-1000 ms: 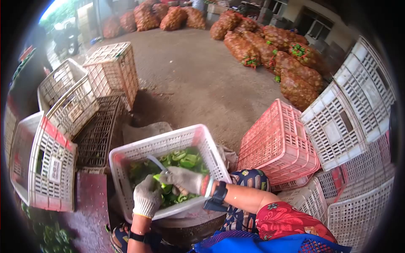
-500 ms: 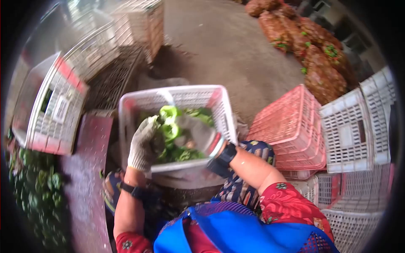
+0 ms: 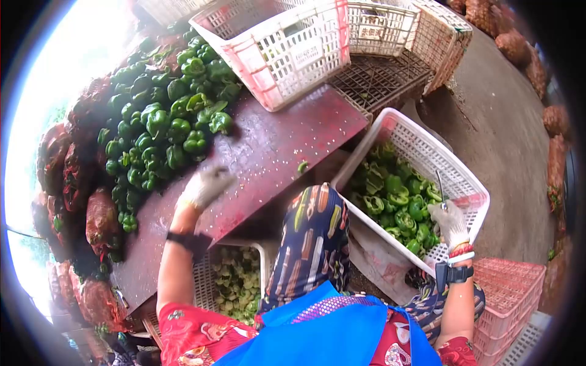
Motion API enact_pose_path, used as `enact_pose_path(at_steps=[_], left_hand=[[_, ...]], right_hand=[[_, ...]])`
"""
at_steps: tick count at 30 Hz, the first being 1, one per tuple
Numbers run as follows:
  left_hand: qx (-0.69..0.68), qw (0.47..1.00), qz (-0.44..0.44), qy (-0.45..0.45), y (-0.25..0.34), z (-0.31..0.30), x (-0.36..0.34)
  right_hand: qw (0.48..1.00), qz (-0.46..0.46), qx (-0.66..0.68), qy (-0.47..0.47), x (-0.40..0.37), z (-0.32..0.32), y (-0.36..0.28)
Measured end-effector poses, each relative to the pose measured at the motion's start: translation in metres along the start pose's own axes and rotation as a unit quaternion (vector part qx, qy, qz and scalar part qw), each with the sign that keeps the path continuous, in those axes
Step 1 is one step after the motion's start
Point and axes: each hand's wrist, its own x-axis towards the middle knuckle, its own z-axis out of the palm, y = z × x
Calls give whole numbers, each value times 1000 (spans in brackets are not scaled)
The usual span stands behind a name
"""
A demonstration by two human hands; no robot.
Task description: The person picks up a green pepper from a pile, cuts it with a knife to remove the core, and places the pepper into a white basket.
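Observation:
My left hand [image 3: 207,186], in a pale work glove, is over the reddish tabletop [image 3: 278,143], near the heap of green bell peppers [image 3: 149,131]. Motion smears its fingers. My right hand [image 3: 450,224], also gloved, is closed round a small knife [image 3: 440,183] whose thin blade points up and away from me. That hand is at the right side of a white plastic crate [image 3: 436,143] holding cut green peppers [image 3: 397,198]. A small green pepper piece [image 3: 303,166] lies near the table's edge.
Below the table edge, a white basket [image 3: 264,262] holds pale green pepper cores [image 3: 235,283]. A white-and-red crate [image 3: 293,55] stands on the table's far end. Pink crates [image 3: 506,293] are stacked at my right. Filled mesh sacks [image 3: 101,222] line the left.
The view has swung left toward the table. My left hand has left the crate and moved over the table. My right hand stays by the crate. The bright green pepper pieces no longer show between my hands.

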Motion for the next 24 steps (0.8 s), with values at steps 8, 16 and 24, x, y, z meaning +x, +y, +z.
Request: enact_pose_path(at_steps=[8, 16, 24], left_hand=[[-93, 944, -142, 284, 28, 11, 205], [-309, 926, 92, 198, 69, 71, 133], [-116, 902, 415, 11, 232, 126, -54]], right_hand=[[1000, -23, -8, 10, 22, 22, 14], [986, 2, 156, -53, 3, 18, -31], [839, -78, 488, -227, -40, 25, -56]])
